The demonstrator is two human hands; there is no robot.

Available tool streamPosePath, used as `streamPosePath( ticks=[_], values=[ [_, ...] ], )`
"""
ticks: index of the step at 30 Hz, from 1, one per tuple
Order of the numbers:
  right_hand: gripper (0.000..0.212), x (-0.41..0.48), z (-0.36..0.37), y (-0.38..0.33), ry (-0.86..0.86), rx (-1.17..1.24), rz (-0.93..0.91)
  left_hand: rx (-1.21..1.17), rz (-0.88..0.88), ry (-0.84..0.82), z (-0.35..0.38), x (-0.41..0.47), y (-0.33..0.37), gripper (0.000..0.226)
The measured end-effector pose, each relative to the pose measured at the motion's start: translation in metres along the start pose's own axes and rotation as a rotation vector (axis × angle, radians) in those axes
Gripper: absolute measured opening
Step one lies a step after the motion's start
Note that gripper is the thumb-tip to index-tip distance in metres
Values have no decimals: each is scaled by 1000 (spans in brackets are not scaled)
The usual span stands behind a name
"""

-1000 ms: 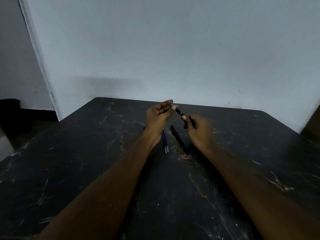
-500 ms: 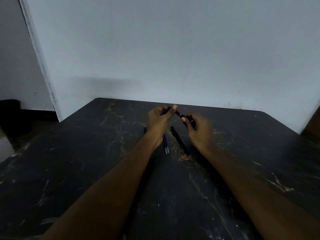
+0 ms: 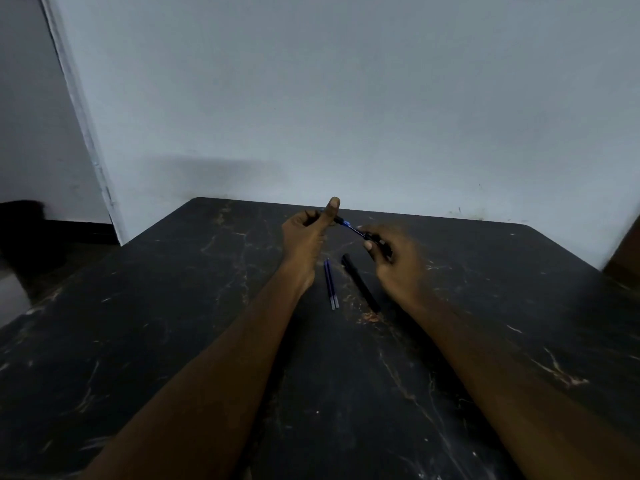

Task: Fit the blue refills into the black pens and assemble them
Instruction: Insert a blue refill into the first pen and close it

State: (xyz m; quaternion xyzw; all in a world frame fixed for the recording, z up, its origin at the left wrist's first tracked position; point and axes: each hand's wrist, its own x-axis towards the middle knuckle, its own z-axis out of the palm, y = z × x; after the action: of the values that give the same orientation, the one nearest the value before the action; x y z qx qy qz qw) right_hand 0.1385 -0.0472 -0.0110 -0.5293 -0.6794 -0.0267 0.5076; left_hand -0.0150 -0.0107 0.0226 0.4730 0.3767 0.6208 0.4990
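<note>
Above the far middle of the worktop (image 3: 173,323), a thin black pen (image 3: 351,228) with a short blue section showing is held in the air between two bare hands. The left hand (image 3: 308,233) has its fingers (image 3: 332,209) clenched around one end, thumb raised. The right hand (image 3: 391,258) is blurred; its fingers (image 3: 369,245) appear pinched on the other end, around a small dark part that may be a cap or tip piece.

Below the hands, on the dark marbled surface, two blue refills (image 3: 331,284) lie side by side and touching. Just beside them, to the right, lies another black pen barrel (image 3: 360,284), partly passing under the right wrist.

Judging by this, the step in hand looks like closing up or joining the parts of the first pen with a refill already inside. The next move would call for lining the two parts up straight and pressing or twisting them together, then picking up a loose refill.

Dim light and motion blur hide the joint between the parts, so whether they are meeting or apart cannot be told. Both forearms reach in from the bottom edge. A pale wall (image 3: 346,98) stands behind.
</note>
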Motion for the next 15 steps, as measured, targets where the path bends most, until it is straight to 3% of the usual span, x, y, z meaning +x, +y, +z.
streamPosePath(
  ticks=[6, 11, 15],
  values=[
    [19, 0, 1, 2, 13, 26, 39, 61, 93, 94, -14, 13, 6, 28],
    [19, 0, 3, 6, 31, 27, 63, 558, 177, 33, -48, 29, 1, 37],
    [19, 0, 3, 6, 48, 41, 67, 883, 137, -35, -65, 35, -8, 35]
  ],
)
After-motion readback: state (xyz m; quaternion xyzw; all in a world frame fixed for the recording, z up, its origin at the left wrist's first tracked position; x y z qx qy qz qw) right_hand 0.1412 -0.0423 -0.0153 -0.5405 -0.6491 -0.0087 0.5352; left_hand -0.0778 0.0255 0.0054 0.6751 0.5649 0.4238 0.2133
